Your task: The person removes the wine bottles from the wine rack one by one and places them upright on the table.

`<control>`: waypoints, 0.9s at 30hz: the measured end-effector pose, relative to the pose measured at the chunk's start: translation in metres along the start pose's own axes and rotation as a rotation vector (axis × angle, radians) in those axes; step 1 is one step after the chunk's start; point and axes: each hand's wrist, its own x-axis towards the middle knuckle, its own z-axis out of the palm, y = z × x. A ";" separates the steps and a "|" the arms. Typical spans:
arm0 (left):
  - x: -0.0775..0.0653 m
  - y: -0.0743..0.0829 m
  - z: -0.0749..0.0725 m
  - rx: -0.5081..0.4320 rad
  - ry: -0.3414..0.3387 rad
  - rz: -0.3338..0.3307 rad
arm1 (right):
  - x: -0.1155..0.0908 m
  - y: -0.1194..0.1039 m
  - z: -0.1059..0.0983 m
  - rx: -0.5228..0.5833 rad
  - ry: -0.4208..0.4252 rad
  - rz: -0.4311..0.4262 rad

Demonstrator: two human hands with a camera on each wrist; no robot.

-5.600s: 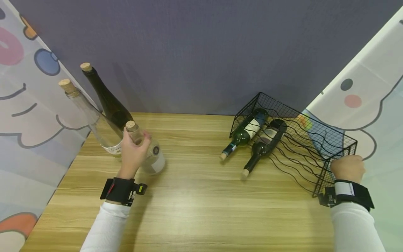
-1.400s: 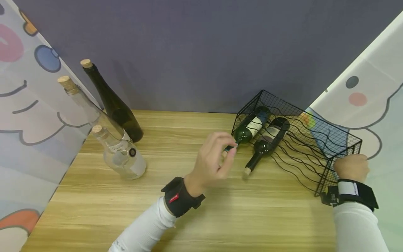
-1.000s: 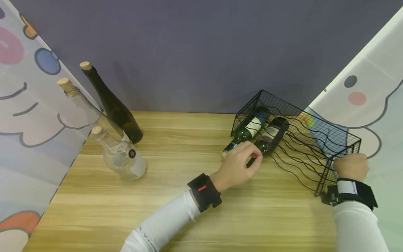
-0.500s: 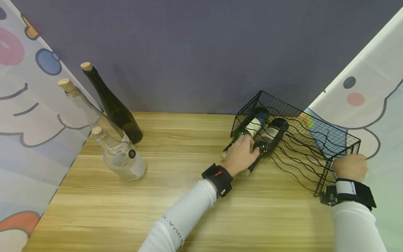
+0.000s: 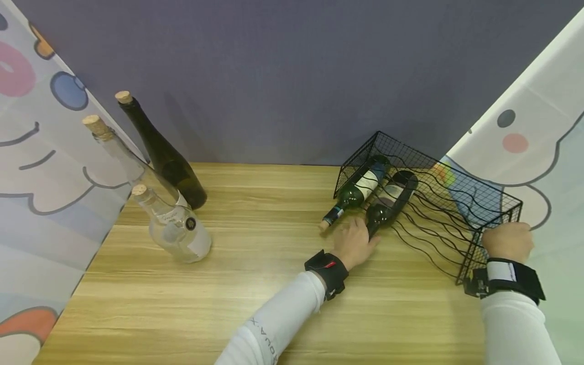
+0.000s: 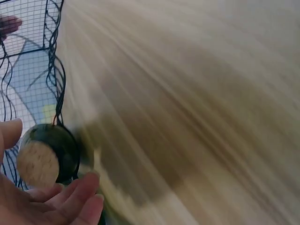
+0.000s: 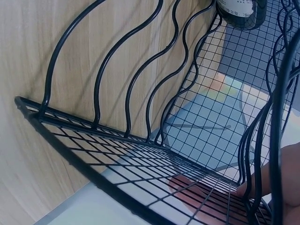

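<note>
My left hand (image 5: 353,243) is at the neck of a dark wine bottle (image 5: 385,208) lying in a black wire wine rack (image 5: 438,213). In the left wrist view its cork (image 6: 37,164) faces the palm, with the thumb to one side and loosely bent fingers (image 6: 79,197) on the other. From the head view, this hand hides the cork. Alongside lies a green wine bottle (image 5: 351,195), its neck sticking out of the rack. My right hand (image 5: 508,243) grips the rack's near right end; its fingers show at the mesh and wires in the right wrist view.
On the left of the wooden table (image 5: 274,314) stand a tall dark bottle (image 5: 171,162), a tall clear bottle (image 5: 132,162) and a shorter clear bottle (image 5: 182,228), all corked. A dark grey panel (image 5: 274,76) rises behind, with printed cloth panels on both sides.
My left hand has left the shorter clear bottle, which now stands further left, and crossed right to the rack. Lately it dropped from over the bottles to the dark neck. The right hand stays put.
</note>
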 end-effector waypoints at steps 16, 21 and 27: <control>0.001 0.003 0.013 -0.154 -0.032 -0.032 | 0.001 -0.001 -0.001 0.048 0.002 0.038; 0.006 0.001 0.007 -0.306 -0.060 -0.051 | 0.000 -0.002 -0.002 0.031 -0.008 0.027; 0.010 0.007 0.006 -0.367 -0.165 -0.108 | -0.001 -0.002 -0.002 0.000 -0.009 0.007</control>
